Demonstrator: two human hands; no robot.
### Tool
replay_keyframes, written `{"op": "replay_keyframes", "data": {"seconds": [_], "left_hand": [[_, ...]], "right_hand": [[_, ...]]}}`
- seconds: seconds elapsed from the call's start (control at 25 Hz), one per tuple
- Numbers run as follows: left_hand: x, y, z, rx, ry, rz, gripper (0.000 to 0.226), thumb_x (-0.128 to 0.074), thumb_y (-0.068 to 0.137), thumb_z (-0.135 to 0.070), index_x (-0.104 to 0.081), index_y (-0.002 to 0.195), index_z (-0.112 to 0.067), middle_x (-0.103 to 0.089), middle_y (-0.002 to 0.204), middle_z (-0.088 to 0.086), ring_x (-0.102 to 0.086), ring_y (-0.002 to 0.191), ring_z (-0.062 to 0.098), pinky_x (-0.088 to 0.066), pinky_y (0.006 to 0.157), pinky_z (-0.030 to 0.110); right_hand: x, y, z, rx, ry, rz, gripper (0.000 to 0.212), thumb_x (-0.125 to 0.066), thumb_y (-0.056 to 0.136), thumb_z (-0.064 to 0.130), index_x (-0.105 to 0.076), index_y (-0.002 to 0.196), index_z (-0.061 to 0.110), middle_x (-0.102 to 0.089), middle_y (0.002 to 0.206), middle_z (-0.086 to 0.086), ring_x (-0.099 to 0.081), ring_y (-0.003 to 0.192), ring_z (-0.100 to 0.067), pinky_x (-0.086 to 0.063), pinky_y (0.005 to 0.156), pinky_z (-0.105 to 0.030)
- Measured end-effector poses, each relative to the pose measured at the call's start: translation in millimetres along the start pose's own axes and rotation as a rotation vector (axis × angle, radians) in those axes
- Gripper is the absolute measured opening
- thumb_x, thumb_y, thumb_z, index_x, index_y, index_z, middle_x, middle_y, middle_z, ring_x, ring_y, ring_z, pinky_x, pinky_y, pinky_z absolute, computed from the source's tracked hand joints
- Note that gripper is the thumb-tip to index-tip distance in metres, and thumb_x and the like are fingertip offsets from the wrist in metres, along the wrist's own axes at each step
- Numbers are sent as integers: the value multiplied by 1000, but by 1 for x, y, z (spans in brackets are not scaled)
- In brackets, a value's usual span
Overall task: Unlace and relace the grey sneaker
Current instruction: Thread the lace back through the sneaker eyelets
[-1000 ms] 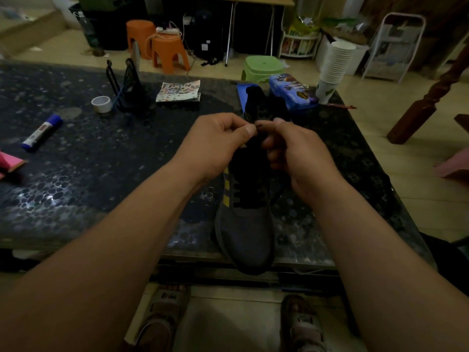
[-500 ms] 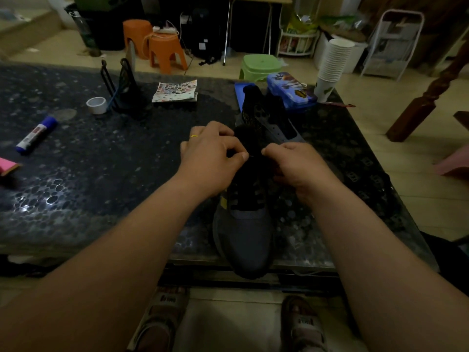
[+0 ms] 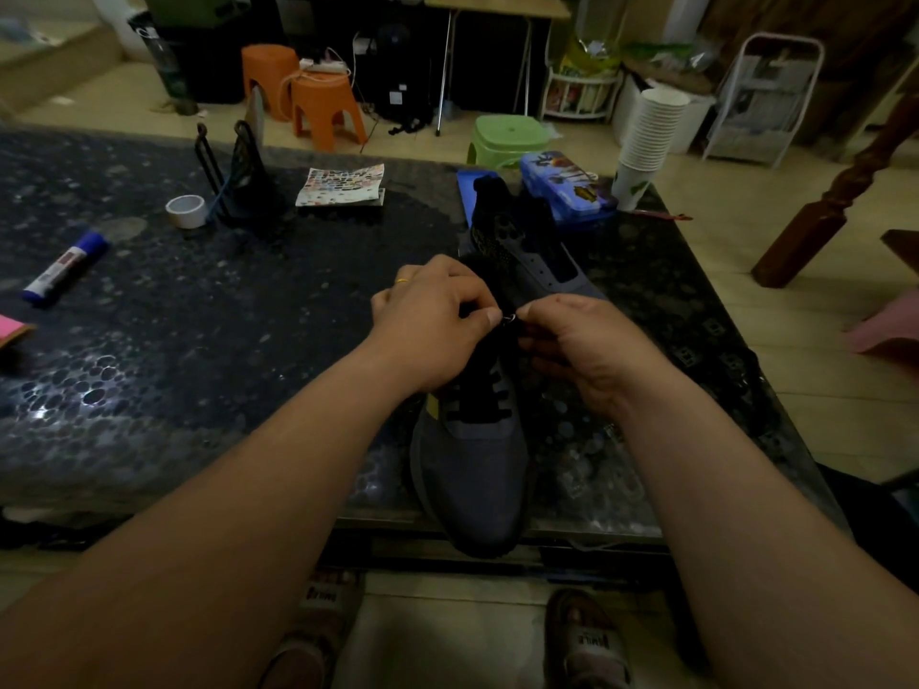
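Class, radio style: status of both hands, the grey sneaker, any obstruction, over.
Left hand and right hand both pinching black lace. Grey sneaker laced at lower eyelets. Second sneaker behind, not obstructing.

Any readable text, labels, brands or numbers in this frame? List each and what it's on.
Nothing reads cleanly enough to quote.
Left-foot sandal strap: dark lettering, too blurred.
Right-foot sandal strap: lettering, too blurred.
White marker with blue cap: label print too small.
Blue printed plastic case: pictures only, no legible words.
Colourful printed paper sheet: too small.
Grey sneaker with black lace: no text visible.
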State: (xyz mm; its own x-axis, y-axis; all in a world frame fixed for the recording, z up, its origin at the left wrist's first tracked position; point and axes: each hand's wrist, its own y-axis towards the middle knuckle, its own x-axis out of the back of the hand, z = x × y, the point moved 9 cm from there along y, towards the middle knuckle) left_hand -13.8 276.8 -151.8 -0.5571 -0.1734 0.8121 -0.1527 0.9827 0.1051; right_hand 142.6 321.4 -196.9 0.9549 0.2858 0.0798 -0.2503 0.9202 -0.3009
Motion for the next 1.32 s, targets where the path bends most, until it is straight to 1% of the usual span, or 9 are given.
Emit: {"op": "replay_keyframes", "data": {"seconds": [0.12,0.32,0.48,0.64,0.8,0.88,1.04,1.16,1.32], "left_hand": [[1,1,-1,-2,19,6,12,-63,98,-46,-62,86,-47,-51,128,-21,-37,130,16,-25,102,42],[1,2,-6,-32,79,-10,12,-61,99,-47,-60,87,-47,-52,127,-15,-40,129,19,-31,107,46],[1,3,-4,-11,54,-5,9,-63,98,-47,-63,89,-48,-53,127,-14,-40,130,20,-30,107,47],[1,3,-4,-27,59,10,9,-61,99,-46,-63,91,-49,-52,128,-15,-38,131,19,-26,103,42],[-2,3,-2,-53,120,37,12,-58,101,-47,-69,103,-47,-51,130,-15,-38,131,19,-26,109,44],[-1,1,-1,-49,102,48,10,-57,101,-46,-67,103,-47,-50,130,-13,-38,131,20,-26,111,46],[-1,0,-1,-27,35,29,7,-59,101,-42,-63,96,-43,-51,127,-9,-39,129,22,-29,112,47],[-2,1,-2,-26,27,8,8,-60,101,-42,-64,95,-44,-51,125,-10,-39,128,23,-31,112,49],[-3,2,-2,-37,46,17,6,-59,100,-45,-64,95,-45,-51,127,-11,-39,130,22,-31,112,50]], "right_hand": [[-1,1,-1,7,1,-2,10,-65,96,17,-71,103,12,-71,83,0,-67,74,-11,-52,70,-29],[0,3,-1,32,-47,7,23,-69,97,24,-74,109,5,-74,91,-3,-68,84,-14,-54,80,-33],[0,2,-1,90,-110,39,11,-68,99,20,-75,94,13,-71,88,-7,-65,84,-22,-53,80,-38],[-1,5,-3,104,-100,19,14,-68,99,22,-74,88,15,-72,86,-9,-64,82,-25,-53,77,-41],[-4,6,-1,119,-131,9,17,-68,97,24,-74,83,16,-71,83,-11,-64,79,-26,-52,74,-43],[-3,6,1,121,-146,-3,18,-66,97,23,-74,83,16,-71,84,-11,-65,81,-26,-55,77,-46],[0,2,-1,66,-6,-8,22,-59,103,17,-70,85,13,-69,85,-6,-65,84,-21,-56,82,-38],[-5,-3,0,99,3,32,23,-63,102,28,-73,91,11,-75,89,-8,-69,83,-18,-55,78,-34],[-3,1,1,188,-119,-30,22,-68,100,32,-71,88,13,-76,90,-8,-71,84,-19,-58,80,-41]]}}
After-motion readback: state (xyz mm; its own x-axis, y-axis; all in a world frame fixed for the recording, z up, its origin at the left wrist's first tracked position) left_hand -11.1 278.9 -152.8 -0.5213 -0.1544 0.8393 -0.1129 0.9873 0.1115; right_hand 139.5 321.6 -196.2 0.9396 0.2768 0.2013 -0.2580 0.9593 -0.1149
